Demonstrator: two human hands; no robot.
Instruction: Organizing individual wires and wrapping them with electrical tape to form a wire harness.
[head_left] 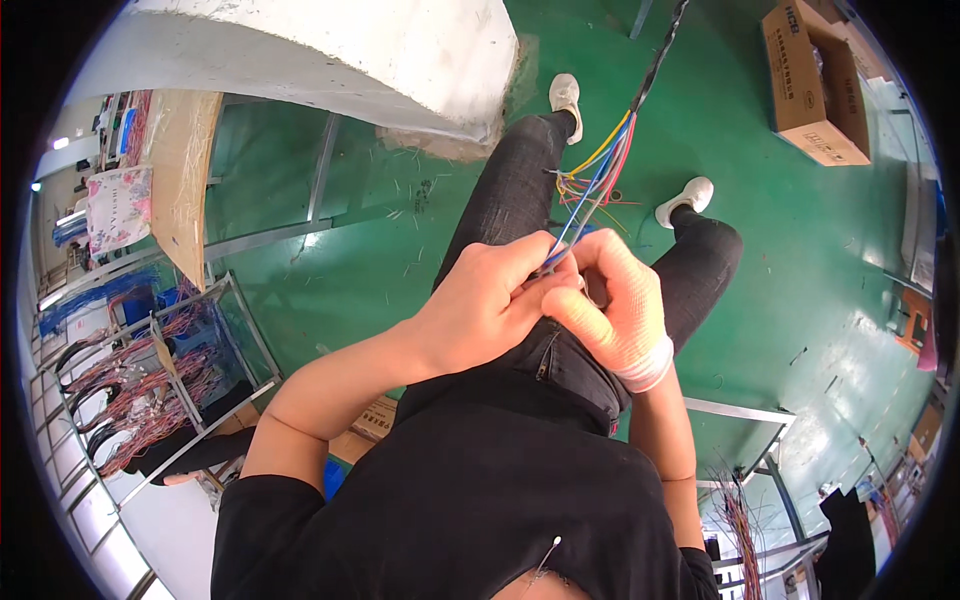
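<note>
A wire harness hangs in front of me, its black wrapped cable (655, 62) running up to the top edge. Below the wrap, blue, grey, red and yellow wires (606, 172) fan out, and some curl loosely above my thighs. My bare left hand (490, 300) is closed, thumb and forefinger pinching the blue and grey wires. Against it, my right hand (618, 312), in a pale knitted glove, is closed with its fingertips at the same wire ends. Whatever small part sits between the fingertips is mostly hidden.
An open cardboard box (815, 90) stands on the green floor at upper right. A white block-like structure (400, 60) is at upper left. Metal racks with many wires (150, 390) stand at left, and another wire bundle (740, 530) hangs at lower right. Wire scraps litter the floor.
</note>
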